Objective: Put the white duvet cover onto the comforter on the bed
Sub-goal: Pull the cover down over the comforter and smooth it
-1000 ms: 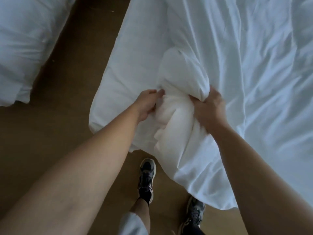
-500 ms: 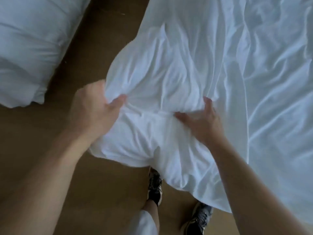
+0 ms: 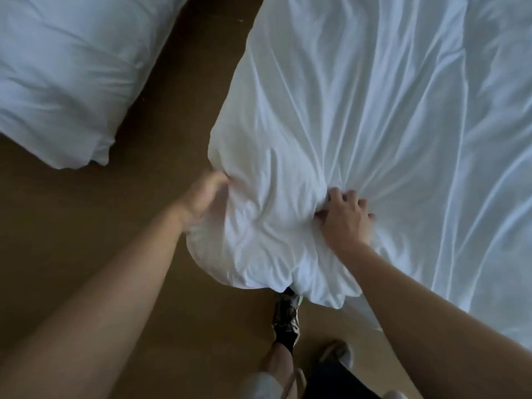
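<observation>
On the right hand (image 3: 345, 223) the fingers curl tight into the duvet cover (image 3: 359, 110), bunched at the near corner overhanging the floor (image 3: 86, 226). The left hand (image 3: 201, 203) is blurry, so I can't tell its grip. There's a pillow (image 3: 57, 67) off left and a shoe (image 3: 285, 312) underneath.

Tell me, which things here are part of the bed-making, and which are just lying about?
In the job: crumpled white fabric duvet cover, gripped by left hand and right hand.
Lying about: plump white fabric pillow on brown floor.
</observation>
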`<state>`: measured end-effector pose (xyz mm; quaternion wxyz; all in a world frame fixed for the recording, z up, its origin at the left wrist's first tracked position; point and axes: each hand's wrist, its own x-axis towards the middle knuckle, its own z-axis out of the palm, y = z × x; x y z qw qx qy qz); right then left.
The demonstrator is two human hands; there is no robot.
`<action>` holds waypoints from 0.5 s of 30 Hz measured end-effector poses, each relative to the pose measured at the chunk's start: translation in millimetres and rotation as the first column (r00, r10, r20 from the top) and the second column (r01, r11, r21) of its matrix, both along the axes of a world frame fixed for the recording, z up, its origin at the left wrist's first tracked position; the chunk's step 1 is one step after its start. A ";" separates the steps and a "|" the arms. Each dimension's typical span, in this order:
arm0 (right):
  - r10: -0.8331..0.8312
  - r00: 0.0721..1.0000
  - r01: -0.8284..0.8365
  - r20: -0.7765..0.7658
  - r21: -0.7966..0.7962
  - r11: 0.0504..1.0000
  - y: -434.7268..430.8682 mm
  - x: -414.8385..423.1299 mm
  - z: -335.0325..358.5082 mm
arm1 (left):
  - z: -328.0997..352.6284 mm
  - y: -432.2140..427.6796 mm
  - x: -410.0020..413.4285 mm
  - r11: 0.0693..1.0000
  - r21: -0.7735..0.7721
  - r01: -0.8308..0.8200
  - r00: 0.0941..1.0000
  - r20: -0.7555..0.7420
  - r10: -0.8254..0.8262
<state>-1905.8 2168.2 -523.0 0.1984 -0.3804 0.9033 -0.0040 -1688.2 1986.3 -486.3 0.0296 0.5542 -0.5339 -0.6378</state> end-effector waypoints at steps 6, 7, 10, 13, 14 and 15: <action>-0.206 0.947 0.241 0.245 -0.121 0.963 0.6 -7.6 -4.2 | -43.4 3.2 -3.0 0.988 -0.153 -0.014 0.987 0.154 0.038; -0.236 0.936 0.273 0.261 -0.113 0.955 2.3 -6.2 -2.7 | -43.6 9.4 -0.9 0.976 -0.210 0.052 0.982 0.191 -0.012; -0.300 0.918 0.331 0.258 -0.088 0.939 2.8 9.2 6.8 | -37.3 20.0 -2.6 0.910 -0.365 0.197 0.957 0.271 -0.099; -0.318 0.893 0.356 0.318 -0.066 0.932 12.3 27.1 16.6 | -10.0 18.3 22.5 0.906 -0.416 0.072 0.987 0.160 -0.005; -0.294 0.897 0.331 0.330 -0.059 0.942 18.0 32.7 19.8 | 3.1 13.4 50.7 0.895 -0.445 0.008 0.986 0.154 0.067; -0.266 0.906 0.299 0.328 -0.053 0.953 24.0 39.1 23.5 | 13.3 7.8 86.6 0.863 -0.505 -0.035 0.972 0.182 0.146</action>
